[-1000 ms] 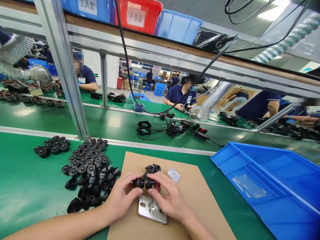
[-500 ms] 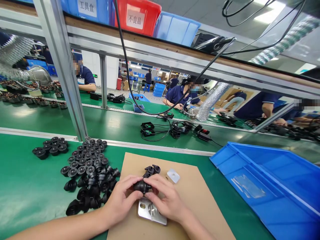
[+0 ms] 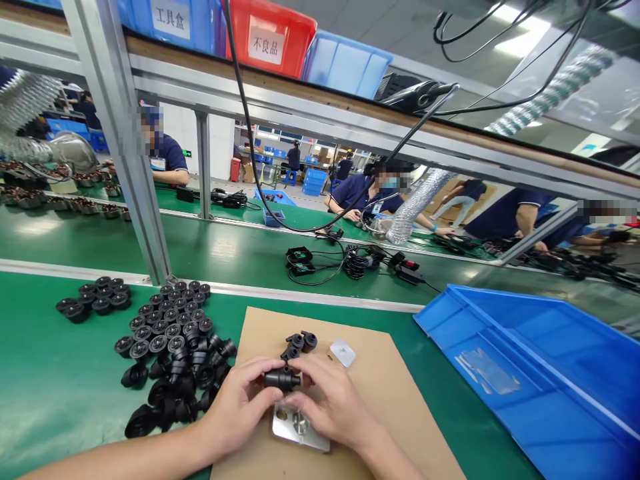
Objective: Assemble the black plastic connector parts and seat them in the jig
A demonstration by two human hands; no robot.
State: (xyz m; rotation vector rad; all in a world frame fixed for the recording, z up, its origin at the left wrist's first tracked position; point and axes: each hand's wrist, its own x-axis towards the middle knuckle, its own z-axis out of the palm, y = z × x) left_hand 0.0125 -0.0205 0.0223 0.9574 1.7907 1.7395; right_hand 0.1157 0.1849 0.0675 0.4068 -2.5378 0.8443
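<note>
My left hand (image 3: 239,405) and my right hand (image 3: 330,402) meet over a brown cardboard sheet (image 3: 395,407), both pinched on one small black round part (image 3: 281,379) held between their fingertips. Just under the hands lies a silver metal plate (image 3: 299,427) with a raised boss. A few more black parts (image 3: 299,343) and a small clear plastic piece (image 3: 343,351) lie on the cardboard beyond my fingers.
Many black round parts (image 3: 170,347) lie in rows and a heap left of the cardboard, with a smaller cluster (image 3: 95,299) farther left. A blue tray (image 3: 545,373) stands at right. Black cables and adapters (image 3: 350,260) lie on the green belt beyond. Other people work across the line.
The two black pieces held apart in my hands have been brought together into one part. The hands dropped slightly toward the metal plate.
</note>
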